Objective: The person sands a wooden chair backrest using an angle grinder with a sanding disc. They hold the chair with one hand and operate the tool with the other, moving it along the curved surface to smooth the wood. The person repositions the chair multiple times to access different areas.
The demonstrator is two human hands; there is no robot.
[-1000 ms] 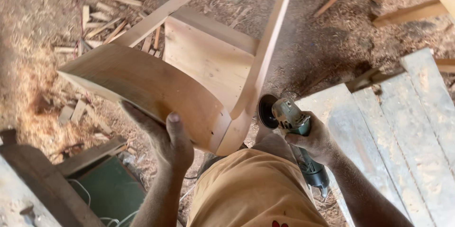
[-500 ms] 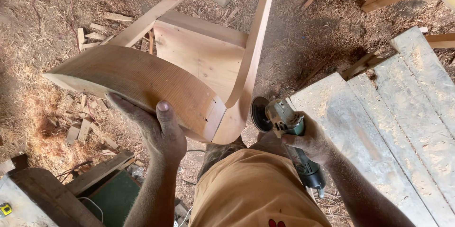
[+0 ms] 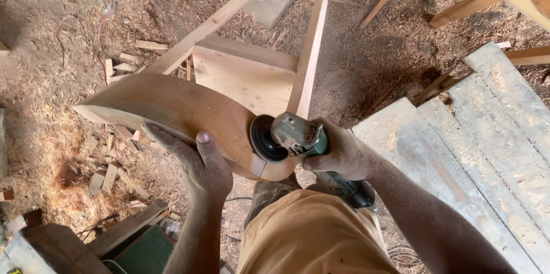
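Over my lap, I steady the curved board (image 3: 172,108) with my left hand (image 3: 197,165), palm under its near edge and thumb up against the face. Its long axis runs left to right, ending at the joint with the upright frame (image 3: 252,76). My right hand (image 3: 344,156) is wrapped tight around the grinder (image 3: 303,142), whose disc (image 3: 264,139) touches the board's right end, just right of my left thumb. Sawdust and offcuts (image 3: 114,71) cover the floor; grey planks (image 3: 487,136) lie right.
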